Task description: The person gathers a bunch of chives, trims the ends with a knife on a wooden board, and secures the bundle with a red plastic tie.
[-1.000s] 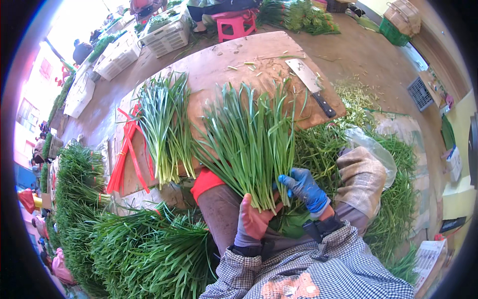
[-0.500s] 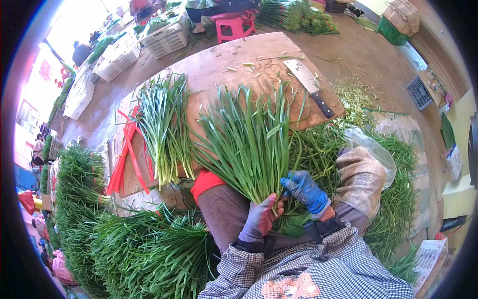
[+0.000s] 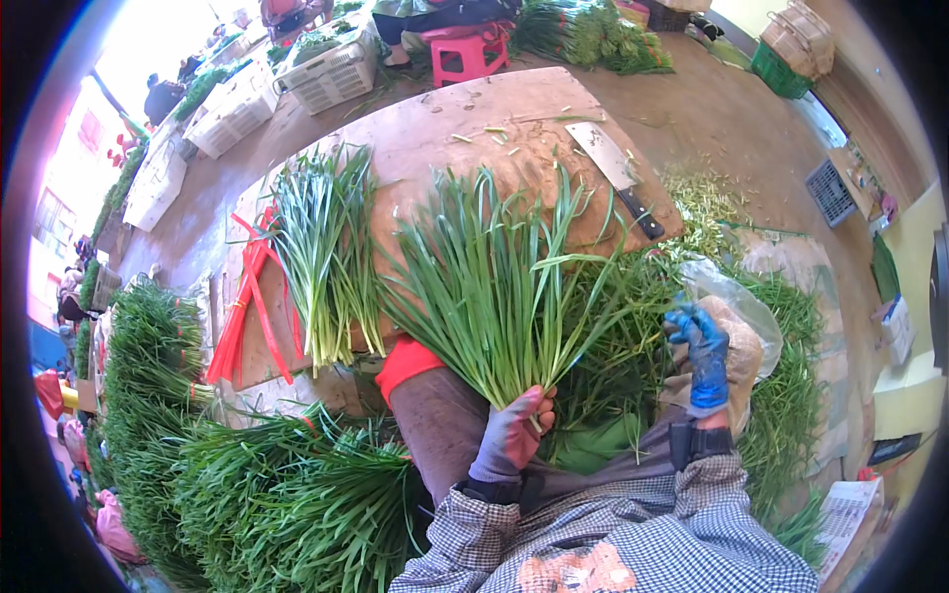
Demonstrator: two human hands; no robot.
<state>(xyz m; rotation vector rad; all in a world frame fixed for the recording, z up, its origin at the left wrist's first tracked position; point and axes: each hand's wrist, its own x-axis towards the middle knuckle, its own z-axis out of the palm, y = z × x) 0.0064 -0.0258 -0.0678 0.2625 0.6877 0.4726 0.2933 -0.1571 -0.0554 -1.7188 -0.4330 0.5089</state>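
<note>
My left hand (image 3: 514, 432), in a grey and pink glove, is closed around the lower stalks of a fanned bunch of garlic chives (image 3: 484, 287). The leaves spread up and away over the near edge of a wooden board (image 3: 425, 128). My right hand (image 3: 700, 351), in a blue glove, is raised above my right knee, apart from the bunch. Its fingers are curled together, and what they pinch, if anything, is too small to make out. A second bunch of chives (image 3: 326, 257) lies on the board to the left, beside red ties (image 3: 247, 306).
A cleaver (image 3: 605, 158) lies at the board's right side, near cut bits. Loose green leaves (image 3: 781, 395) and a clear plastic bag (image 3: 751, 306) are on the right. Tied chive bundles (image 3: 297, 484) pile up on the left. White crates (image 3: 331, 74) and a pink stool (image 3: 470, 49) stand beyond.
My right hand has left the bunch's stalks and moved right and up, over my knee. My left hand keeps its hold, and the chives have fanned out more to the right.
</note>
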